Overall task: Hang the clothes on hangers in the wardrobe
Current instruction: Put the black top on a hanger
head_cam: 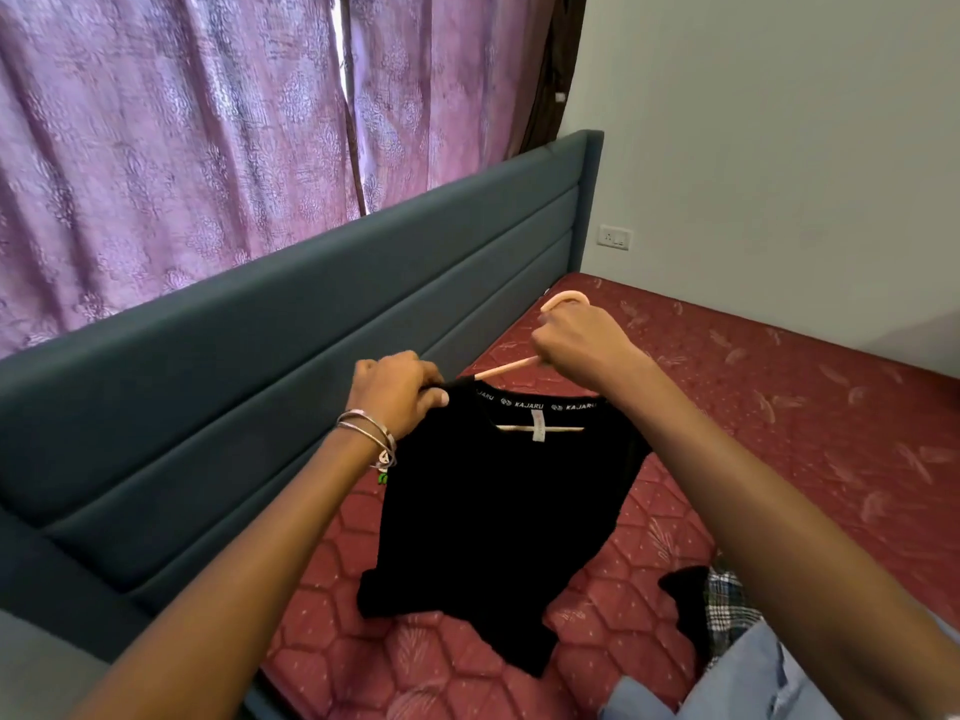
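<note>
While both arms reach out over the bed, a black T-shirt (pixel 498 511) is going onto a pink hanger (pixel 506 367).

Big purple curtains (pixel 171 148) fill the back, a grey-blue padded headboard (pixel 291 366) runs below them, and the red quilted mattress (pixel 779 407) spreads beneath everything. Over it hangs the shirt, its hem trailing on the mattress, the hanger's bar showing through the neck opening. Jeans (pixel 748 683) and a checked cloth (pixel 724 605) lie at the near right. Left hand (pixel 397 389), bangles (pixel 371 433) on the wrist, pinches the shirt's shoulder; right hand (pixel 579 343) is clenched round the hanger's neck, just under the hook.
</note>
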Demonstrator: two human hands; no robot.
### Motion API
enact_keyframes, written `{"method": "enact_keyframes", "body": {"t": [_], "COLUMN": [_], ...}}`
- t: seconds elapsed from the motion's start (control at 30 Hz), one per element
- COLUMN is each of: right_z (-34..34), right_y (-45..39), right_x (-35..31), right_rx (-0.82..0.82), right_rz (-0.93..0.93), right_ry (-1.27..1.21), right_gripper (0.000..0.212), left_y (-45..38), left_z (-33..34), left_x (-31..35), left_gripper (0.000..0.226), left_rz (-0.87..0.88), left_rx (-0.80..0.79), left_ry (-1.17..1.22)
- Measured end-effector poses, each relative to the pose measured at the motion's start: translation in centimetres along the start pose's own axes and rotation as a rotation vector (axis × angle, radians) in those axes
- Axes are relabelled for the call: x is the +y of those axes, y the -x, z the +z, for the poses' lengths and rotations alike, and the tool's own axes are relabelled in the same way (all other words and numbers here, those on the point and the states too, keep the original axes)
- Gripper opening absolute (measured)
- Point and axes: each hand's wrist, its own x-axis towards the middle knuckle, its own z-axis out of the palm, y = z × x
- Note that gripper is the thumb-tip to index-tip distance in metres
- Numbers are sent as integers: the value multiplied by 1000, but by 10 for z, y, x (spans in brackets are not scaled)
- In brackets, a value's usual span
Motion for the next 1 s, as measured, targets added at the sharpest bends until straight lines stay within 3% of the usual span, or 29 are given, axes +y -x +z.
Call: {"method": "enact_keyframes", "body": {"t": [0.2, 0.33, 0.4, 0.47, 0.53, 0.57, 0.6, 0.67, 0.73, 0.8, 0.9, 1.0], "right_z": [-11, -19, -23, -25, -33, -32, -32, -26, -32, -51, -82, -88], "right_y": [-5, -5, -4, 1, 12, 20, 27, 35, 30, 15, -5, -12], "right_x": [11, 20, 25, 34, 51, 60, 71, 85, 81, 70, 58, 53], "right_rx": [47, 111, 279, 595, 883, 952, 938, 696, 544, 553, 597, 574], "right_rz": [-72, -165, -232, -303, -197, -60, 105, 336, 306, 178, 111, 134], "right_ry": [-2, -57, -101, -129, -269, -403, -535, -776, -1010, -1237, -1510, -1561], "right_gripper": [17, 12, 8, 7, 4, 11, 21, 40, 48, 49, 27, 15], "left_y": [1, -6, -12, -18, -28, -31, -36, -42, -48, -54, -56, -52], "left_z": [12, 13, 8, -2, -20, -30, -41, -59, -73, -83, -86, -84], "left_x": [14, 21, 22, 20, 13, 7, 3, -2, 5, 18, 25, 15], "left_gripper": [25, 24, 26, 25, 21, 19, 18, 18, 18, 19, 21, 23], "left_rz": [107, 77, 55, 50, 26, 15, 11, 29, 62, 123, 176, 205], "left_rx": [175, 262, 329, 427, 517, 551, 582, 607, 599, 614, 598, 556], "left_ry": [120, 199, 303, 412, 493, 527, 559, 614, 639, 588, 478, 438]}}
